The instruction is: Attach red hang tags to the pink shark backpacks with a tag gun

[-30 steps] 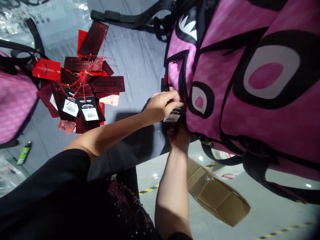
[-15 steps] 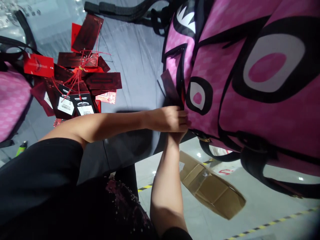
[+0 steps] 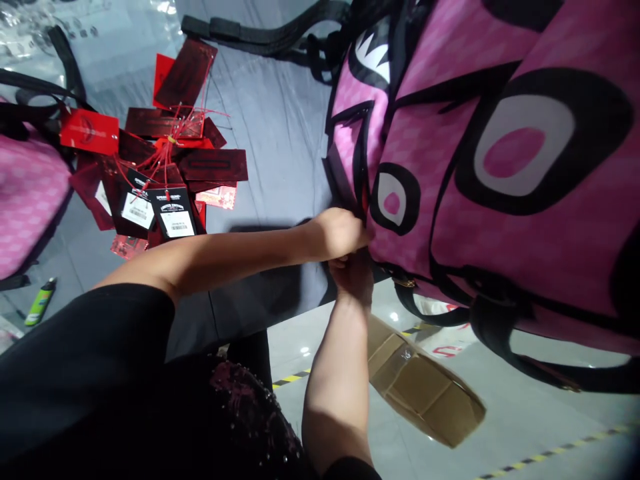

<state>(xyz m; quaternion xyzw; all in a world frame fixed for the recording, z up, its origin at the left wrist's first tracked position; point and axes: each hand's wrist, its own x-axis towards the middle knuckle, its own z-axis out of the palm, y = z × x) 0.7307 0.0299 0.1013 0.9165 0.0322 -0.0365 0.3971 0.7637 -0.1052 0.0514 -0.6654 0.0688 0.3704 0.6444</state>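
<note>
A large pink checkered backpack (image 3: 465, 167) with black outlines and cartoon eyes lies on its side at the right. My left hand (image 3: 340, 233) reaches across to its near side edge, fingers curled closed. Directly below, my right hand (image 3: 354, 272) comes up from the front and meets it, also closed. What their fingers pinch is hidden behind the knuckles and the bag. A dark red tag (image 3: 341, 170) rests against the bag's side just above my hands. To the left lies a bundle of red and black hang tags (image 3: 165, 157) with red strings.
A grey-covered table (image 3: 275, 133) bears these things. Part of another pink bag (image 3: 30, 193) and a green tube (image 3: 41, 301) are at the left. Black straps (image 3: 260, 40) lie at the back. Below on the floor sits a cardboard box (image 3: 425, 387) near striped tape.
My left hand has curled tighter, with its knuckles turned up, and shifted slightly left from the bag. My right hand stays beneath it. The view has moved slightly.
</note>
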